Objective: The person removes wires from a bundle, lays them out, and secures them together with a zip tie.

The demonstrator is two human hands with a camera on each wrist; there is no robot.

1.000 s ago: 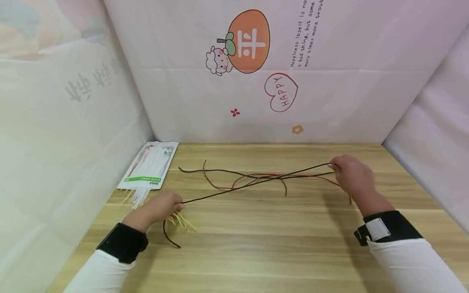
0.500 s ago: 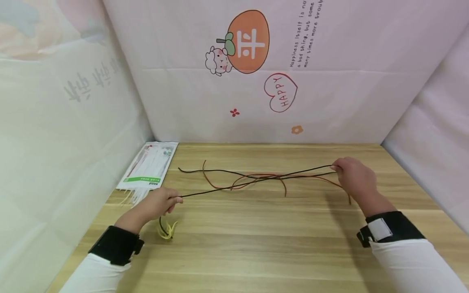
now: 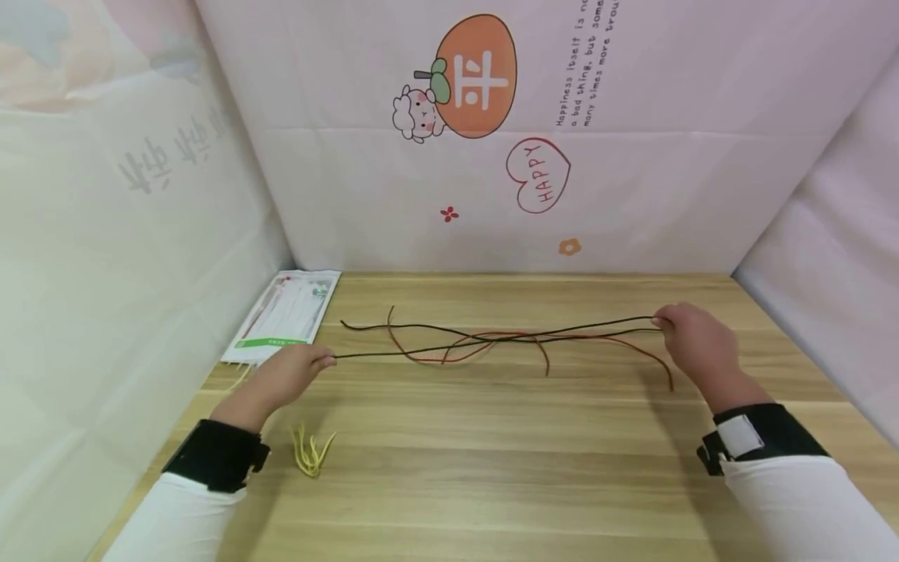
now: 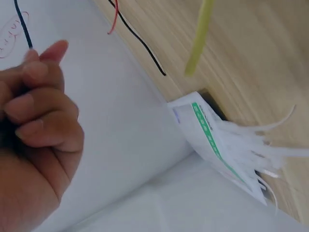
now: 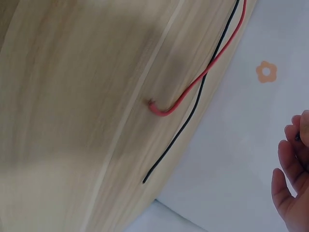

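Observation:
A thin black wire (image 3: 590, 324) stretches nearly straight between the two hands in the head view. My left hand (image 3: 284, 378) pinches its left end between thumb and forefinger, with the other fingers curled, as the left wrist view also shows. At the far right my right hand (image 3: 698, 347) pinches the other end; its remaining fingers are loosely bent in the right wrist view. Beneath the held wire lie a second black wire (image 3: 421, 325) and curved red wires (image 3: 632, 343), crossing one another on the table. A small bunch of yellow strips (image 3: 309, 460) lies below the left hand.
A white packet (image 3: 281, 312) with a green band sits at the back left, partly behind the left hand. White strips (image 4: 289, 152) stick out of its end. Printed white cloth (image 3: 449, 257) walls in the wooden table (image 3: 506, 484) at the back and sides.
My left hand has moved up and left, bringing the held wire closer to level. Its loose left tail has drawn away from the yellow strips. My right hand has shifted slightly right.

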